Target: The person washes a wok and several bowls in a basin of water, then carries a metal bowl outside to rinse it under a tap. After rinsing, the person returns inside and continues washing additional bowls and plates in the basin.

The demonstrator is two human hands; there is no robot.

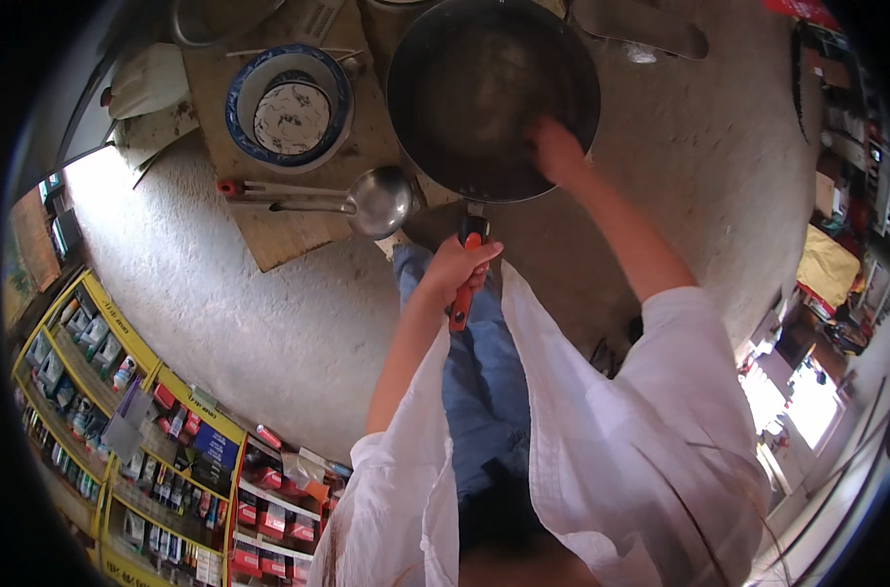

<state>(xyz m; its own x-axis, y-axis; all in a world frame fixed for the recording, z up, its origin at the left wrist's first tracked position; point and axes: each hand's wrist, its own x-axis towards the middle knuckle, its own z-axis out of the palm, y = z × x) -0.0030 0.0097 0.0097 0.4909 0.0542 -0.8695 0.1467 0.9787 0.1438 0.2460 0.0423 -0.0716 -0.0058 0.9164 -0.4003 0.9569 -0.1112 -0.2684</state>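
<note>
A large dark frying pan (474,88) with an orange handle (462,311) is held out over the concrete floor. My left hand (457,267) is shut around the handle, just below the pan. Reaching into the pan, my right hand (556,149) presses against its inner wall at the right side; what its fingers hold, if anything, is hidden. White sleeves cover both upper arms.
A metal ladle (377,201) and tongs with a red end (259,188) lie on a cardboard sheet (298,235). A blue-rimmed bowl (289,108) sits above them. Yellow shelves of packaged goods (152,430) stand at the lower left.
</note>
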